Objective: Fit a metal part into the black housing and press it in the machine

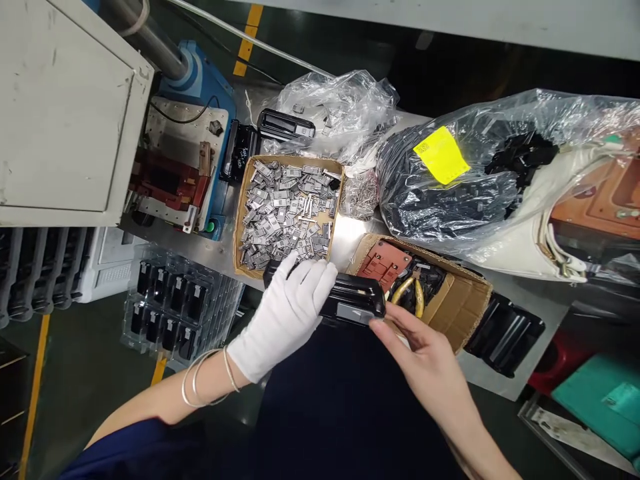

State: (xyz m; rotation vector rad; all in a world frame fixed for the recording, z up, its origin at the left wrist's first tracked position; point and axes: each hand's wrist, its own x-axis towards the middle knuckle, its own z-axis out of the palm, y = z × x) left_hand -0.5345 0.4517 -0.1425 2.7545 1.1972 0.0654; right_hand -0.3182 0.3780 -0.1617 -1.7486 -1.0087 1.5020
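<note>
A glossy black plastic housing (357, 291) is held level in front of my body. My left hand (295, 303), in a white glove, wraps over its left part, which is mostly hidden. At the right end, the bare fingers and thumb of my right hand (417, 340) pinch the housing's corner, beside a grey clip (354, 313) on its near side. Just beyond my left hand, a cardboard tray (239, 230) holds many loose grey metal clips (273, 223). A second cardboard box (463, 310) near my right hand contains a reddish-brown block (384, 263) and yellow-handled pliers (419, 297).
A blue-framed press (220, 93) stands left of the tray. Clear bags of black parts (450, 200) and clips (345, 110) lie along the bench's far side. Blister trays (170, 303) of black housings are stacked lower left. Black housings (505, 333) sit right of the box.
</note>
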